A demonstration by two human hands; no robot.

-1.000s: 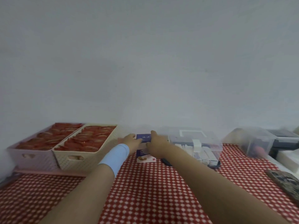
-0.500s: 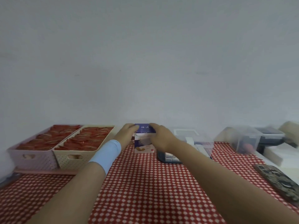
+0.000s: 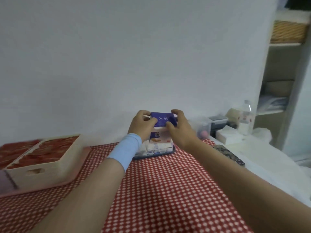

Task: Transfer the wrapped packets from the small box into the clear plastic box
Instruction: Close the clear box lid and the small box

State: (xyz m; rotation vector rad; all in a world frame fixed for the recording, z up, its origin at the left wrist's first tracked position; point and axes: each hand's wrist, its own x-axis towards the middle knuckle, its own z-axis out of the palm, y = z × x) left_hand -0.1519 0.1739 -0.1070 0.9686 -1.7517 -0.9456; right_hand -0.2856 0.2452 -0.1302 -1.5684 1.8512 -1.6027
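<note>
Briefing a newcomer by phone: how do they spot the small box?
On the red checked tablecloth, look right of the cream basket. The small box is held by the left hand and right hand, above white packets; only it has a blue top.

Your small cardboard box, blue on top and white and pink below, is upright between your left hand and right hand. It is over the clear plastic box, whose dark base holds white wrapped packets.
</note>
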